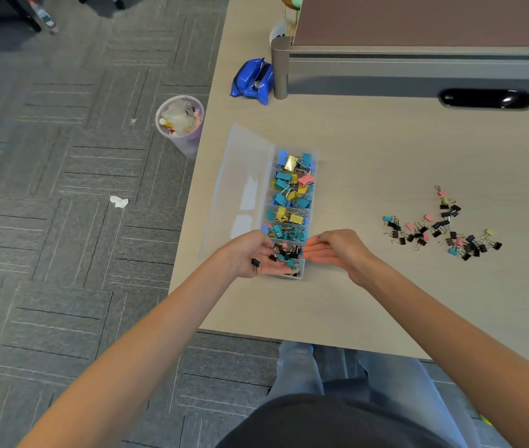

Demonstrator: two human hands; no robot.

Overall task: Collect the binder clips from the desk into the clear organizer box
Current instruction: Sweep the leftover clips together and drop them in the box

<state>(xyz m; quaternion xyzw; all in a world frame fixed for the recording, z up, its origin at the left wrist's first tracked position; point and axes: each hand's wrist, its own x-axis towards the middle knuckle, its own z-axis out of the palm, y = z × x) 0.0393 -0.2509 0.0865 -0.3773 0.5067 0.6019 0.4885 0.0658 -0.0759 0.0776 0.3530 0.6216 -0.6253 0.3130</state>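
At the near end of the clear organizer box (301, 269), the left hand (250, 257) lies palm up with relaxed fingers, and small binder clips (255, 265) rest loose on it over the last compartment. The right hand (334, 250) is flat, fingers straight and together, gripping nothing; its fingertips reach the box's right wall. Right of the box, well apart, loose clips (444, 231) lie scattered on the desk (369, 150). The lid (240, 176) lies open to the box's left.
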